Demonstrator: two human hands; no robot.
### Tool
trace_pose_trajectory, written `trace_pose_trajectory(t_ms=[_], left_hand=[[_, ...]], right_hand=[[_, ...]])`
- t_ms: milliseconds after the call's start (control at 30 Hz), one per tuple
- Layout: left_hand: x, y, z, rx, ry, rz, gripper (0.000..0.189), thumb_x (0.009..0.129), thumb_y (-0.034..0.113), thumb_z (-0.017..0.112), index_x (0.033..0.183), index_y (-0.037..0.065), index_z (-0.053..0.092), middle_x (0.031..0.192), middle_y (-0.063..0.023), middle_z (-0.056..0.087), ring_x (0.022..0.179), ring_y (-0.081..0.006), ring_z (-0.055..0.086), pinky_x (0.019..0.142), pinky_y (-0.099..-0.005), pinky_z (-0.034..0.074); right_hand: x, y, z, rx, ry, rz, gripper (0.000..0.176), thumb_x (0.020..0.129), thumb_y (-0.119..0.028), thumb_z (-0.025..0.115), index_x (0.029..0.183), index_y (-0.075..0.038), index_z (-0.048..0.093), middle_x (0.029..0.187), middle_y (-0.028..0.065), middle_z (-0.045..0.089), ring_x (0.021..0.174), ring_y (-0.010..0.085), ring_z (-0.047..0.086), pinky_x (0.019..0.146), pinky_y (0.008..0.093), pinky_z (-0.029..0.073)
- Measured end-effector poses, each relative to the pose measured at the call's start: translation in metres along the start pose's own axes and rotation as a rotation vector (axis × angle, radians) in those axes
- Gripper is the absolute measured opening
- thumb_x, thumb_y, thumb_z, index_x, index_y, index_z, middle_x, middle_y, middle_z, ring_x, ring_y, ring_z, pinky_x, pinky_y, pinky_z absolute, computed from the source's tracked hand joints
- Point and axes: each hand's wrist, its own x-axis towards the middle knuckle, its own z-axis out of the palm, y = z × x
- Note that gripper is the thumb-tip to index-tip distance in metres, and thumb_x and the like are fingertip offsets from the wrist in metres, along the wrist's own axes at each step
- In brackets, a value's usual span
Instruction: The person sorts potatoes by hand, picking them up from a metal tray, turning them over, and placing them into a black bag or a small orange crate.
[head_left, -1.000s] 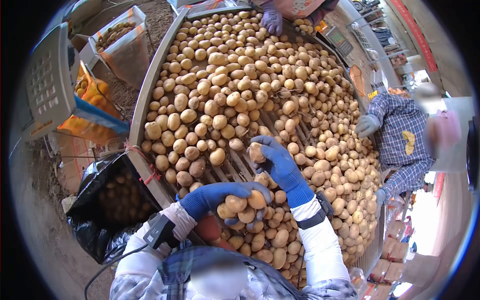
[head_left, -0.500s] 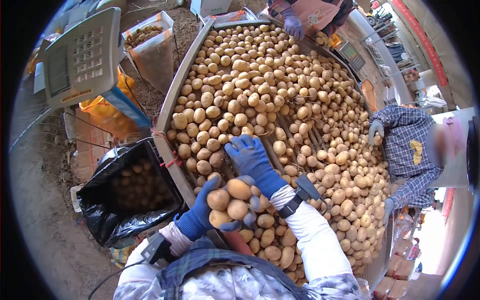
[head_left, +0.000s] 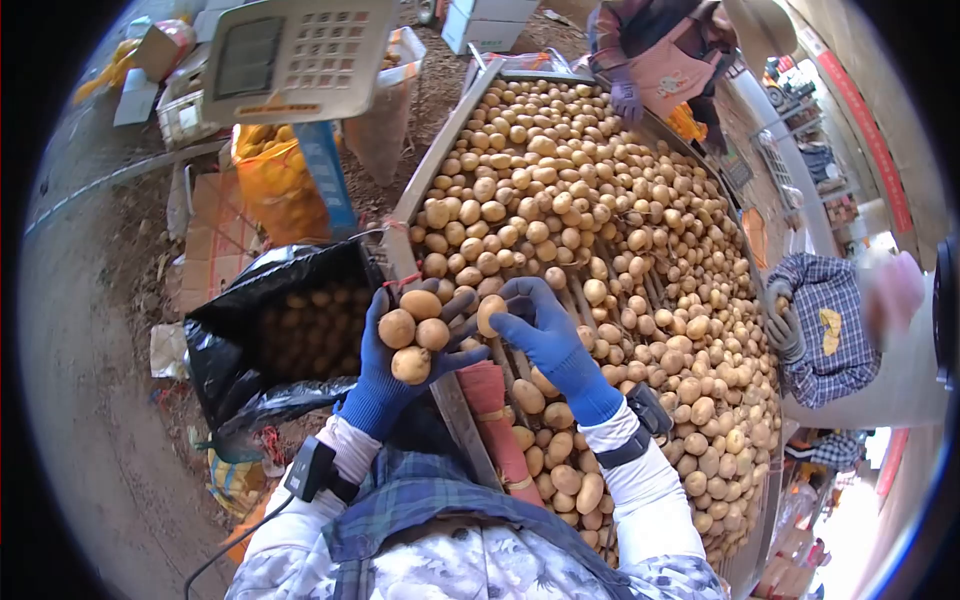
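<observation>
My left hand [head_left: 385, 375], in a blue glove, is cupped around three potatoes [head_left: 414, 333] and sits above the metal edge of the sorting table [head_left: 418, 180], beside the black bag [head_left: 225, 330]. My right hand [head_left: 545, 335], also blue-gloved, pinches one potato [head_left: 490, 312] right next to the left hand. A dense layer of potatoes [head_left: 560, 200] covers the sorting table. The black bag holds potatoes [head_left: 305, 330] and hangs open at the table's left side.
A weighing scale [head_left: 295, 55] stands at the upper left over an orange sack [head_left: 275, 180]. A person in a plaid shirt [head_left: 825, 330] works at the right edge; another in a pink apron [head_left: 665, 60] at the far end. Boxes lie on the dirt floor.
My left hand carried its potatoes leftward from over the table to its edge beside the black bag. My right hand picked up a potato and drew close. My view swung left.
</observation>
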Motion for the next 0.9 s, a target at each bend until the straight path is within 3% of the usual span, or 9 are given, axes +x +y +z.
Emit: trace_pose_trajectory(t_ms=[67, 200, 300, 367, 433, 533, 667, 833, 900], left_hand=[[-0.009, -0.001, 0.002, 0.048, 0.036, 0.031, 0.08, 0.096, 0.071, 0.037, 0.149, 0.011, 0.041, 0.157, -0.0216, 0.037, 0.141, -0.0429, 0.041, 0.112, -0.069, 0.034], [-0.025, 0.0, -0.004, -0.026, 0.055, 0.065, 0.078, 0.096, 0.068, 0.04, 0.149, 0.011, 0.041, 0.152, -0.0219, 0.042, 0.136, -0.0443, 0.046, 0.11, -0.068, 0.038], [-0.034, 0.015, -0.012, -0.011, 0.057, 0.106, 0.075, 0.096, 0.067, 0.044, 0.147, 0.013, 0.044, 0.148, -0.022, 0.047, 0.134, -0.045, 0.048, 0.109, -0.0672, 0.039], [-0.036, 0.032, -0.024, -0.141, 0.025, 0.11, 0.072, 0.095, 0.065, 0.047, 0.146, 0.015, 0.046, 0.142, -0.0217, 0.052, 0.131, -0.045, 0.051, 0.108, -0.0656, 0.042], [-0.032, 0.05, -0.014, -0.044, 0.088, 0.196, 0.067, 0.096, 0.063, 0.049, 0.141, 0.014, 0.05, 0.137, -0.0202, 0.055, 0.127, -0.0425, 0.055, 0.107, -0.0648, 0.042], [-0.026, 0.092, -0.022, -0.079, 0.082, 0.276, 0.065, 0.096, 0.061, 0.05, 0.138, 0.012, 0.052, 0.137, -0.0207, 0.055, 0.127, -0.0417, 0.055, 0.108, -0.0647, 0.041], [-0.009, 0.155, -0.025, -0.081, 0.096, 0.451, 0.06, 0.095, 0.058, 0.053, 0.131, 0.009, 0.055, 0.136, -0.0212, 0.056, 0.126, -0.0443, 0.053, 0.107, -0.0642, 0.042], [0.028, 0.251, -0.035, -0.162, 0.036, 0.538, 0.064, 0.09, 0.06, 0.062, 0.129, 0.01, 0.055, 0.138, -0.0263, 0.051, 0.128, -0.0495, 0.048, 0.105, -0.0632, 0.046], [0.05, 0.291, -0.042, -0.015, 0.067, 0.671, 0.064, 0.089, 0.058, 0.064, 0.128, 0.007, 0.054, 0.132, -0.0245, 0.055, 0.122, -0.0469, 0.055, 0.104, -0.0593, 0.049]], right_hand=[[-0.005, -0.002, 0.019, -0.245, 0.036, -0.042, 0.026, 0.096, -0.015, 0.069, 0.117, -0.003, 0.06, 0.097, 0.0009, 0.063, 0.087, 0.0066, 0.06, 0.077, 0.0222, 0.051], [-0.009, 0.006, 0.035, -0.129, 0.087, -0.092, 0.01, 0.098, -0.008, 0.063, 0.106, -0.001, 0.064, 0.089, -0.001, 0.061, 0.082, 0.0041, 0.055, 0.073, 0.0208, 0.047], [-0.021, 0.013, 0.035, -0.197, 0.118, -0.047, 0.011, 0.099, -0.007, 0.062, 0.106, 0.0, 0.064, 0.088, -0.0017, 0.06, 0.082, 0.004, 0.054, 0.072, 0.0213, 0.047], [-0.028, 0.038, 0.039, -0.289, 0.062, -0.108, 0.011, 0.097, -0.007, 0.063, 0.106, 0.0, 0.064, 0.087, 0.0021, 0.061, 0.081, 0.0085, 0.056, 0.074, 0.0253, 0.048], [-0.037, 0.049, 0.05, -0.421, -0.006, -0.123, 0.013, 0.095, -0.009, 0.064, 0.106, -0.002, 0.065, 0.089, 0.0086, 0.064, 0.08, 0.0166, 0.061, 0.075, 0.0296, 0.05], [-0.041, 0.051, 0.073, -0.606, -0.07, -0.162, 0.015, 0.093, -0.013, 0.065, 0.105, -0.005, 0.066, 0.094, 0.0147, 0.068, 0.084, 0.029, 0.066, 0.077, 0.0353, 0.052], [-0.036, 0.062, 0.08, -0.792, -0.087, -0.271, 0.015, 0.092, -0.015, 0.066, 0.105, -0.007, 0.067, 0.094, 0.0124, 0.068, 0.086, 0.0299, 0.067, 0.076, 0.0366, 0.052], [-0.028, 0.056, 0.084, -0.831, -0.08, -0.107, 0.015, 0.091, -0.017, 0.067, 0.105, -0.01, 0.068, 0.087, 0.0102, 0.065, 0.076, 0.0261, 0.063, 0.07, 0.0362, 0.05], [-0.025, 0.057, 0.088, -0.819, -0.064, -0.083, 0.015, 0.091, -0.017, 0.068, 0.105, -0.011, 0.069, 0.085, 0.0095, 0.063, 0.071, 0.0236, 0.061, 0.067, 0.0355, 0.049]])
